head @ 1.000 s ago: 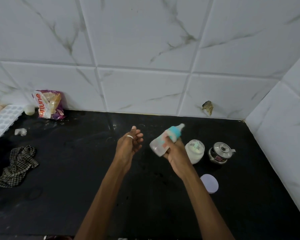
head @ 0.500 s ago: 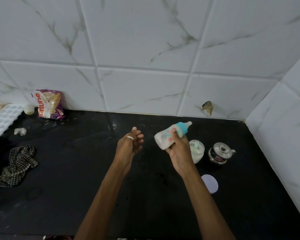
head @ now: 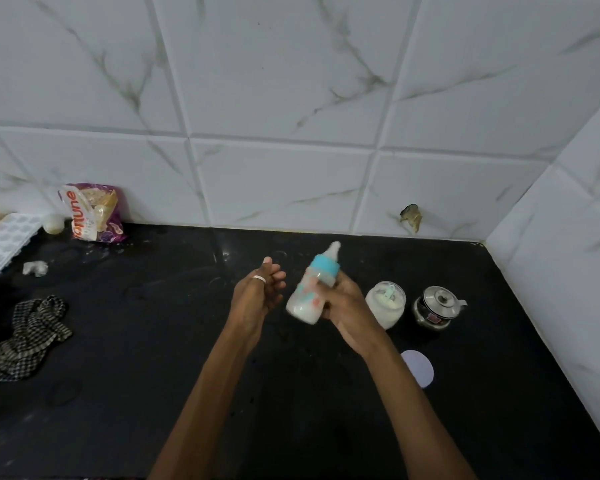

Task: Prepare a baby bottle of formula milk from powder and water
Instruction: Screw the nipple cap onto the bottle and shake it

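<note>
My right hand (head: pixel 343 306) grips a baby bottle (head: pixel 310 292) with a blue collar and white teat, filled with white milk. The bottle is motion-blurred and tilts with its teat up and to the right, above the black counter (head: pixel 153 393). My left hand (head: pixel 257 296) hovers just left of the bottle, fingers loosely curled, a ring on one finger, holding nothing. An open jar of white powder (head: pixel 386 306) with a pale scoop inside stands right of my right hand. Its round pale lid (head: pixel 418 371) lies flat nearer to me.
A small steel pot with lid (head: pixel 437 308) stands right of the jar. At the far left are a purple food packet (head: pixel 92 213), a white ice tray (head: pixel 4 242) and a checked cloth (head: pixel 28 341). Tiled walls close the back and right sides.
The bottle has swung in my right hand, from lying nearly sideways to more upright, teat raised; it shows motion blur. My left hand has hardly moved.
</note>
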{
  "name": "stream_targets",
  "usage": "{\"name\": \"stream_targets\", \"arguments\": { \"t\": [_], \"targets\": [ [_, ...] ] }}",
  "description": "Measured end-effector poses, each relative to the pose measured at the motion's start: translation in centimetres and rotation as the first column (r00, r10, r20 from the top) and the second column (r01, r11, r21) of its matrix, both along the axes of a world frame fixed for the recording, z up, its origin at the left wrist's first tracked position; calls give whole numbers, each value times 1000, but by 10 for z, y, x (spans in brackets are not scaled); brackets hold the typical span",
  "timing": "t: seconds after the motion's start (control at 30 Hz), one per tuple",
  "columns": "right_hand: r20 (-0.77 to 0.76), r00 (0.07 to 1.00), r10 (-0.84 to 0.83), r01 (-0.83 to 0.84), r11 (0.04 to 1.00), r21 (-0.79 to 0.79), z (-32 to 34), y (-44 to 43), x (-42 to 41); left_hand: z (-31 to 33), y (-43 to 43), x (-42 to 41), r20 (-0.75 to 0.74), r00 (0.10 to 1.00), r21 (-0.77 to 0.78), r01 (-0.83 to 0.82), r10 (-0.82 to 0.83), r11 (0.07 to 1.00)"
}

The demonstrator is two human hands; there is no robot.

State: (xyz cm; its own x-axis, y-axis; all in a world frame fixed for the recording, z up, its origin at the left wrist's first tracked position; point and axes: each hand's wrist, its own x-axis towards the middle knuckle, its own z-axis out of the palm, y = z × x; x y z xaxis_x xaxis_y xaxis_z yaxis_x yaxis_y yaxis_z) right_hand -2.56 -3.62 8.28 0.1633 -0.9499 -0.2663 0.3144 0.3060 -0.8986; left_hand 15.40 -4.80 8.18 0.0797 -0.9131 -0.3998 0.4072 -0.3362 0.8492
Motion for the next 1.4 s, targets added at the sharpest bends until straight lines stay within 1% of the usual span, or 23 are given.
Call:
{"name": "stream_targets", "arguments": {
  "t": [0.07,0.1,0.2,0.23,0.3,0.37,0.43,0.5,0.53,0.57,0.67,0.73,0.83,0.9,0.97,1.0,1.03,1.13,1.2,1.27,1.3,1.33,1.4],
  "targets": [
    [182,959,-217,208,976,68,1,-3,0,-1,-1,1,7,1000,1,-7,7,1000],
    [162,961,-225,216,974,70,3,-3,-1,-2,-1,2,10,1000,3,-12,12,1000],
    [-126,991,36,-33,999,26,3,3,-4,-4,-1,5,8,1000,7,-3,3,1000],
    [-139,989,48,-47,999,11,4,3,-6,-4,-1,5,9,1000,4,6,-6,1000],
    [52,992,-116,116,993,-5,9,0,-7,-3,-1,4,8,1000,-3,11,-11,1000],
    [275,906,-322,313,947,76,13,-5,-7,-2,-1,2,9,1000,-6,9,-9,1000],
    [162,955,-248,245,969,40,11,-6,-7,-1,0,1,12,1000,-2,5,-5,1000],
    [-111,993,27,-27,1000,0,13,1,-6,0,-1,-1,13,1000,8,5,-5,1000],
    [-172,980,101,-104,995,-6,12,2,-7,-1,-1,-1,17,1000,9,9,-9,1000],
    [-144,986,87,-92,995,-33,12,1,-7,0,0,-2,17,1000,6,14,-14,1000],
    [185,958,-219,220,975,16,16,-7,-7,2,0,-1,2,1000,-3,10,-10,1000],
    [101,974,-204,206,978,-14,15,-10,-9,3,1,-1,3,1000,-2,6,-6,1000],
    [-166,983,81,-90,995,-47,16,-3,-11,1,2,0,2,1000,-3,23,-23,1000],
    [-43,999,-4,1,998,-60,17,-5,-13,3,2,1,-3,1000,-7,25,-25,1000],
    [194,952,-236,238,971,14,19,-8,-9,3,1,1,-1,1000,-8,15,-15,1000],
    [202,937,-285,285,958,30,18,-9,-7,2,1,1,5,1000,-9,11,-11,1000],
    [133,955,-264,264,964,15,15,-9,-6,3,2,1,8,1000,-10,9,-9,1000],
    [-144,989,20,-22,1000,-11,10,0,-2,1,2,1,12,1000,-7,14,-14,1000],
    [-40,999,-16,15,999,-30,11,-1,-4,4,2,0,11,1000,-15,18,-18,1000],
    [178,964,-200,201,980,11,14,-5,-6,5,2,-2,7,1000,-20,11,-11,1000],
    [206,947,-245,246,969,22,16,-7,-6,6,2,-2,9,1000,-20,7,-6,1000],
    [149,960,-238,240,971,1,17,-7,-7,7,2,-1,10,1000,-21,4,-4,1000],
    [-73,994,-75,71,996,-59,18,-2,-7,7,3,0,5,1000,-22,8,-8,1000]
  ]
}}
